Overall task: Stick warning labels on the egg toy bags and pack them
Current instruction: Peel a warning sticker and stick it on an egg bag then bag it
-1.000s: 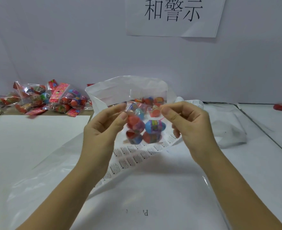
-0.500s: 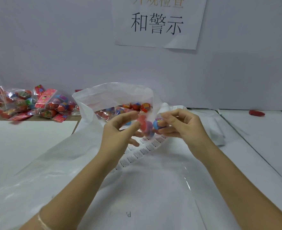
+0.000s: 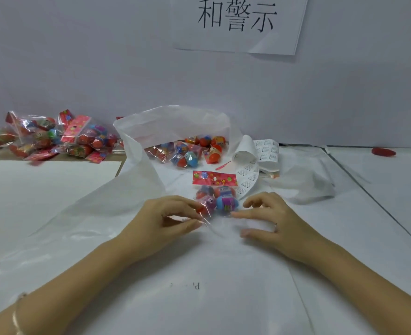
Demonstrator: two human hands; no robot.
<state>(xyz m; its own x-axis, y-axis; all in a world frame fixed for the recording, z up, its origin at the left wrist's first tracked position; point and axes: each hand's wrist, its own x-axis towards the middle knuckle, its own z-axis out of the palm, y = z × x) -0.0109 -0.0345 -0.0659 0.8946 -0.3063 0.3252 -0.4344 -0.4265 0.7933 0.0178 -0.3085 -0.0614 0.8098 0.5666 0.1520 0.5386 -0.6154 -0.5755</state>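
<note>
Desk (image 3: 380, 213) seen from the head camera, spread with a white plastic sheet (image 3: 83, 213). One egg toy bag (image 3: 215, 197) lies flat on the sheet at the centre, with its red header card turned to 12 o'clock and its coloured eggs below. The left hand (image 3: 166, 218) is placed at the bag's 8 o'clock; its thumb and forefinger are set narrowly apart at the clear lower corner, and whether the film is pinched cannot be told. The right hand (image 3: 272, 221) is placed at the bag's 4 o'clock; its forefinger is held straight with the tip at the bag's lower edge, the thumb lies apart from it, and nothing is gripped. A strip of warning labels (image 3: 248, 177) is curled just beside the bag at 2 o'clock. A large open white bag (image 3: 175, 124) at 12 o'clock holds packed egg toy bags (image 3: 187, 153). A loose pile of egg toy bags (image 3: 54, 139) is seen at 10 o'clock, well apart. A paper sign (image 3: 238, 22) is fixed to the wall at 12 o'clock.
</note>
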